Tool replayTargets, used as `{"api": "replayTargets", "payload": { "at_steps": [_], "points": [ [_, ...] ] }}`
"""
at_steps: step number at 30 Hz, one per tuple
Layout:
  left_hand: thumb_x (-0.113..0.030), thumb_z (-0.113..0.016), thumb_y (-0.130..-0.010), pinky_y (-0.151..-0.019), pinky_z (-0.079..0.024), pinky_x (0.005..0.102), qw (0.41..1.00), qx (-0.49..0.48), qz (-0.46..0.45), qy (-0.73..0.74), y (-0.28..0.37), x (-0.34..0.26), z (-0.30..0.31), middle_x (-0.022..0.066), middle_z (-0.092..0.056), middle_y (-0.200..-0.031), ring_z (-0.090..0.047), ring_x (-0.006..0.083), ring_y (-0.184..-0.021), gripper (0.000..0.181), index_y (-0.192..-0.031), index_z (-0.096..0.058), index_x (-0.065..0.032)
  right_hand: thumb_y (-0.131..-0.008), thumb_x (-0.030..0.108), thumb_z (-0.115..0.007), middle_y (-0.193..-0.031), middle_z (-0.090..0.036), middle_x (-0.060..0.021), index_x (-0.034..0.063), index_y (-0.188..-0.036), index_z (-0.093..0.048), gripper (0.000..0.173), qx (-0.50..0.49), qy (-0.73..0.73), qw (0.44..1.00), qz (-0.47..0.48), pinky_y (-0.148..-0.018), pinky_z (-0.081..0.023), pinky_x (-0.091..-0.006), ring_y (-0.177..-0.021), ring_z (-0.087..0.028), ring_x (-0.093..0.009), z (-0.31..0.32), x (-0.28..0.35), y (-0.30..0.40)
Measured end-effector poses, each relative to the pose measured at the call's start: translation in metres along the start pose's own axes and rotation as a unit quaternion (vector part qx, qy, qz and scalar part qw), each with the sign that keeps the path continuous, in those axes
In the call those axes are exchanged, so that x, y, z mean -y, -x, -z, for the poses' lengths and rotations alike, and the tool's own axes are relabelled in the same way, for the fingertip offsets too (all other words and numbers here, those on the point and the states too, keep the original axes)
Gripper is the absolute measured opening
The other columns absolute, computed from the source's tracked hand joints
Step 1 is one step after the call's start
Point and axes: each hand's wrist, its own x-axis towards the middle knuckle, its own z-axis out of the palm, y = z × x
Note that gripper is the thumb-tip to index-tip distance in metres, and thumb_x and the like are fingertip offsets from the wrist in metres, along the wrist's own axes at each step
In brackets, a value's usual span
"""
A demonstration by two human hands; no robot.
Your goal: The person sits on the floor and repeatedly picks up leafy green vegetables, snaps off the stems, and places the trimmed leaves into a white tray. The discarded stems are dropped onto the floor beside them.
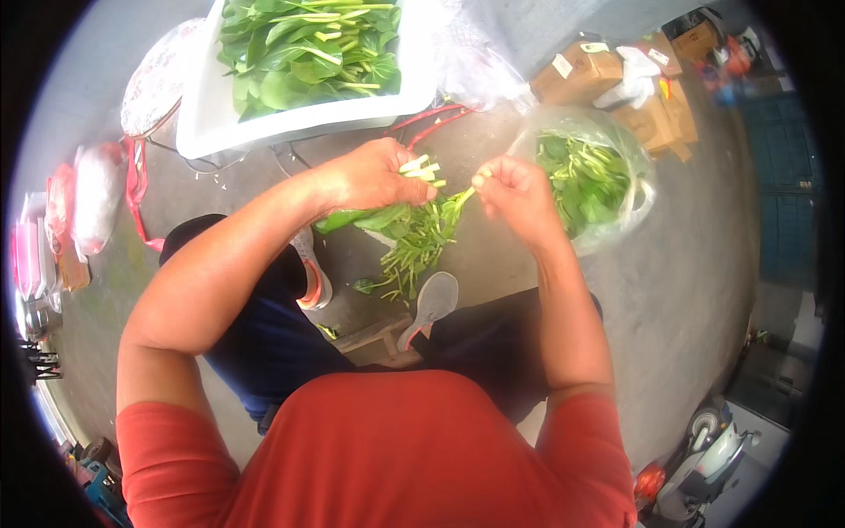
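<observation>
My left hand (379, 175) is closed around a bunch of leafy green stalks (422, 170), pale cut ends upward and leaves hanging out below the palm. Between the thumb and fingers of my right hand (518, 195) is the pale end of a single green stalk (466, 195). Under both hands, a loose pile of green trimmings (412, 254) lies on the floor near my shoes. Just beyond my right hand stands a clear plastic bag (637, 198) holding leafy greens (584, 181). A white plastic tub (297, 132) ahead of me holds more leafy greens (310, 59).
A round patterned stool seat (158, 76) stands left of the tub. Cardboard boxes (581, 72) and white gloves (630, 76) lie at the upper right. Red straps (136, 191) cross the floor at left. Beneath me is a low wooden stool (373, 333). A scooter (706, 455) stands at lower right.
</observation>
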Motion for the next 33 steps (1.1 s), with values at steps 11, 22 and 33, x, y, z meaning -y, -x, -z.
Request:
{"api": "replayTargets", "payload": {
  "at_steps": [11, 22, 33],
  "points": [
    [-0.019, -0.064, -0.086, -0.066, -0.042, 0.0245, 0.994, -0.047, -0.054, 0.077, 0.005, -0.015, 0.004, -0.0030, -0.060, -0.079, -0.050, 0.0054, -0.071, 0.015, -0.088, -0.064, -0.0040, -0.081, 0.018, -0.069, -0.069, -0.059, -0.0011, 0.0030, -0.081, -0.063, 0.017, 0.064, 0.098, 0.993, 0.005, -0.055, -0.044, -0.0227, -0.058, -0.054, -0.010, 0.003, -0.033, -0.018],
    [-0.022, -0.063, -0.085, -0.075, -0.050, 0.0343, 0.674, -0.470, -0.218, -0.527, 0.000, -0.081, 0.143, 0.0152, -0.064, -0.099, -0.063, 0.0260, -0.086, 0.032, -0.114, -0.060, -0.0098, -0.080, 0.027, -0.061, -0.084, -0.066, -0.0164, 0.0085, -0.084, -0.069, 0.021, -0.290, 0.601, 0.739, -0.090, -0.075, -0.049, -0.0422, -0.081, -0.062, -0.035, 0.194, -0.091, -0.036],
    [-0.013, -0.073, -0.070, -0.089, -0.042, 0.0411, 0.882, -0.135, -0.327, -0.311, 0.038, -0.077, -0.007, 0.0113, -0.062, -0.100, -0.057, 0.0288, -0.104, 0.034, -0.102, -0.064, -0.0047, -0.082, 0.022, -0.054, -0.099, -0.065, -0.0160, 0.0077, -0.088, -0.069, 0.021, -0.325, 0.652, 0.683, 0.060, -0.084, -0.047, -0.0424, -0.094, -0.060, -0.033, 0.286, -0.174, -0.095]
  ]
}}
